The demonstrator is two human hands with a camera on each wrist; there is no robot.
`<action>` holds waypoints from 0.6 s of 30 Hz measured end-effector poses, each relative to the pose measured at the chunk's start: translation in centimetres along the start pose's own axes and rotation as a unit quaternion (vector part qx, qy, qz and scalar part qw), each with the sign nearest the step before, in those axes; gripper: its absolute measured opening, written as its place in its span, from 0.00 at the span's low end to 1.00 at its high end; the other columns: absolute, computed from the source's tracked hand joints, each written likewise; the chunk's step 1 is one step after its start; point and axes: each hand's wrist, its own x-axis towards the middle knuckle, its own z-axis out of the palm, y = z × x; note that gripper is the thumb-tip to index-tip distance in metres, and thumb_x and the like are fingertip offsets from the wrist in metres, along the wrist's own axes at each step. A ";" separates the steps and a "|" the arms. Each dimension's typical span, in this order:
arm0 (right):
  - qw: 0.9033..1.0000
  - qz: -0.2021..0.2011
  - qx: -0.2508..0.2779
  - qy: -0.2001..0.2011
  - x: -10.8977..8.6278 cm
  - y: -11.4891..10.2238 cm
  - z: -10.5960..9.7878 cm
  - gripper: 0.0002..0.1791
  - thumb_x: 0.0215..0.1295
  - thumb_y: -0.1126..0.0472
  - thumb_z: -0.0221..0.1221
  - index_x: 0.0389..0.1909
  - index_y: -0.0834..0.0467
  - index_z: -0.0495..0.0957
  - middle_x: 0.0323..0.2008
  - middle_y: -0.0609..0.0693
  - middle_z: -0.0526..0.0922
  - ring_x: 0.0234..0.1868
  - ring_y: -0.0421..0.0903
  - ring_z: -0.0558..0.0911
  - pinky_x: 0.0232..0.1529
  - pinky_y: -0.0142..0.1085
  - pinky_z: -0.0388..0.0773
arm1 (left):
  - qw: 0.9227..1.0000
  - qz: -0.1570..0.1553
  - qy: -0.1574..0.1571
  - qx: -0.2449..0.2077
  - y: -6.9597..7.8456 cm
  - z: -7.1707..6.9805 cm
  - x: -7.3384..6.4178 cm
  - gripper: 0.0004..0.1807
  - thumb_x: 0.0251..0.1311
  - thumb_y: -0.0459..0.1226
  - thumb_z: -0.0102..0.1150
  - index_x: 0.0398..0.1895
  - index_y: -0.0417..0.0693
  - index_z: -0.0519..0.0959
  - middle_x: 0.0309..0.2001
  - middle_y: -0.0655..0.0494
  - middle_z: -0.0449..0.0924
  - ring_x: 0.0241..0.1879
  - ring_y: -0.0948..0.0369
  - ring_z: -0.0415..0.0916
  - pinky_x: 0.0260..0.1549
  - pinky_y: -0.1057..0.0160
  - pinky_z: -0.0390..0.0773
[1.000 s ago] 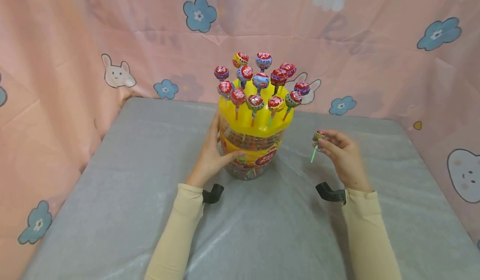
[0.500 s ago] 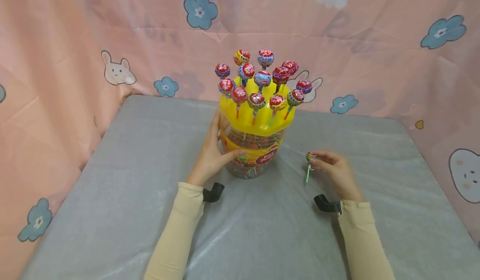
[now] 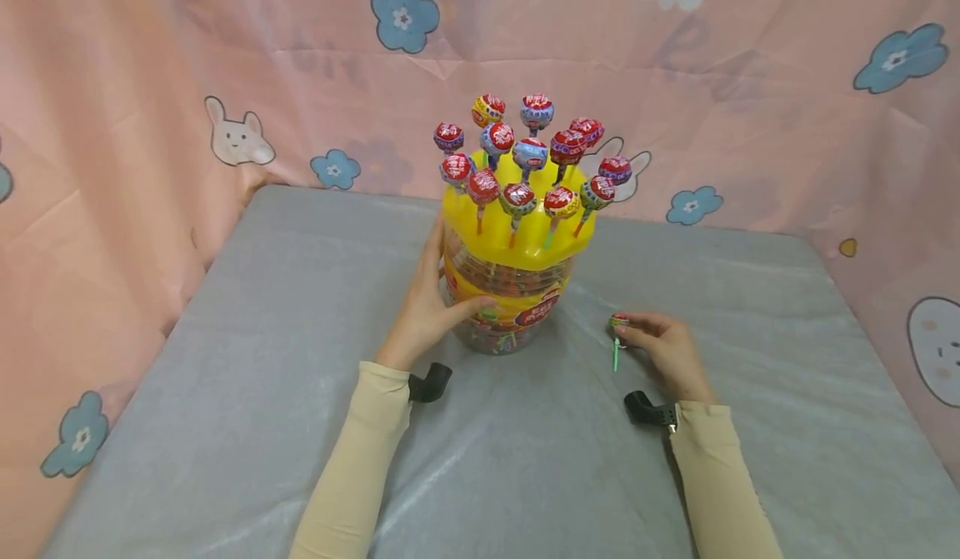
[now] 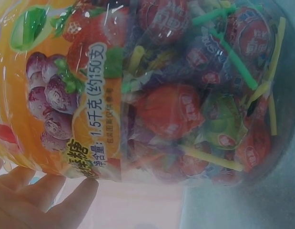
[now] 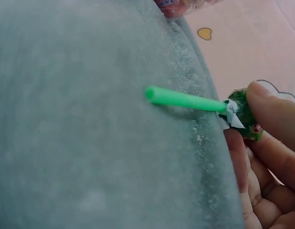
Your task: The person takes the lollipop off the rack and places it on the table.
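Observation:
A clear plastic candy jar [image 3: 501,338] with a fruit-printed label stands on the table. Several wrapped lollipops [image 3: 517,199] stick up from its yellow lid [image 3: 487,230]. My left hand [image 3: 423,313] holds the jar's left side, thumb across the front and fingers round behind. In the left wrist view, that hand's fingertips [image 4: 85,191] lie against the label, and loose lollipops [image 4: 171,109] show inside the jar. To the right of the jar, my right hand [image 3: 671,351] pinches a green-wrapped lollipop [image 5: 240,114] by its head. Its green stick [image 5: 185,100] points down towards the table.
A grey cloth [image 3: 517,476] covers the table. Behind and at both sides hangs a pink curtain [image 3: 300,34] printed with flowers, rabbits and clouds. A black wrist mount [image 3: 429,382] juts from the left sleeve, another black mount [image 3: 648,409] from the right.
My right hand has moved down and slightly left with the lollipop, whose stick now hangs nearly straight down. The left hand keeps its hold on the jar. The head view has shifted slightly.

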 end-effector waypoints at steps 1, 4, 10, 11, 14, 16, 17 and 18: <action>1.000 0.002 -0.014 0.002 0.0 0.1 0.0 0.22 0.60 0.62 0.64 0.49 0.74 0.76 0.33 0.35 0.83 0.33 0.32 0.79 0.34 0.25 0.77 | 1.000 0.001 0.000 -0.002 0.0 0.0 0.0 0.61 0.50 0.41 0.71 0.76 0.58 0.34 0.75 0.57 0.40 0.71 0.56 0.46 0.64 0.49 0.59; 0.998 0.005 -0.067 0.005 0.1 0.2 0.0 0.22 0.60 0.58 0.65 0.49 0.70 0.78 0.33 0.39 0.83 0.34 0.31 0.78 0.34 0.24 0.75 | 1.000 0.001 0.000 -0.006 0.0 0.0 0.0 0.60 0.50 0.41 0.71 0.76 0.57 0.34 0.75 0.58 0.39 0.71 0.56 0.45 0.64 0.48 0.58; 0.992 0.017 -0.126 0.011 0.1 -0.1 0.0 0.22 0.60 0.56 0.64 0.49 0.68 0.79 0.37 0.55 0.83 0.32 0.33 0.76 0.33 0.25 0.72 | 1.000 0.004 -0.001 -0.008 0.0 -0.1 -0.1 0.60 0.51 0.40 0.71 0.76 0.56 0.34 0.75 0.58 0.38 0.71 0.57 0.44 0.64 0.48 0.58; 0.991 0.017 -0.130 0.013 0.1 -0.1 0.0 0.22 0.60 0.57 0.64 0.49 0.68 0.79 0.37 0.56 0.83 0.32 0.32 0.76 0.33 0.24 0.72 | 1.000 0.003 -0.001 -0.007 0.0 -0.1 -0.2 0.60 0.51 0.40 0.71 0.76 0.56 0.34 0.75 0.58 0.38 0.71 0.57 0.44 0.64 0.48 0.58; 0.993 0.014 -0.120 0.013 0.0 -0.2 0.1 0.19 0.61 0.61 0.63 0.49 0.70 0.78 0.36 0.58 0.84 0.31 0.31 0.76 0.32 0.23 0.72 | 1.000 0.005 -0.001 -0.009 0.0 -0.1 -0.1 0.60 0.50 0.40 0.71 0.76 0.56 0.34 0.75 0.58 0.38 0.71 0.56 0.44 0.64 0.47 0.57; 0.994 0.010 -0.104 0.011 0.0 -0.3 0.2 0.18 0.61 0.64 0.62 0.49 0.71 0.78 0.36 0.59 0.84 0.31 0.30 0.77 0.33 0.22 0.72 | 1.000 0.007 0.000 -0.009 0.0 0.0 -0.1 0.60 0.50 0.40 0.71 0.76 0.56 0.34 0.75 0.58 0.38 0.71 0.56 0.44 0.64 0.47 0.57; 0.995 0.008 -0.095 0.011 -0.1 -0.3 0.2 0.18 0.61 0.66 0.62 0.49 0.72 0.77 0.36 0.59 0.84 0.31 0.29 0.78 0.33 0.22 0.73 | 1.000 0.008 0.000 -0.009 0.0 0.0 0.0 0.60 0.50 0.39 0.71 0.76 0.56 0.34 0.75 0.57 0.39 0.71 0.56 0.44 0.64 0.47 0.57; 0.996 0.007 -0.089 0.008 -0.1 -0.3 0.2 0.17 0.61 0.67 0.61 0.49 0.73 0.77 0.36 0.60 0.83 0.31 0.29 0.78 0.33 0.21 0.73 | 1.000 0.007 -0.001 -0.010 0.0 0.0 0.0 0.60 0.50 0.39 0.71 0.76 0.56 0.34 0.75 0.57 0.39 0.71 0.57 0.44 0.64 0.47 0.57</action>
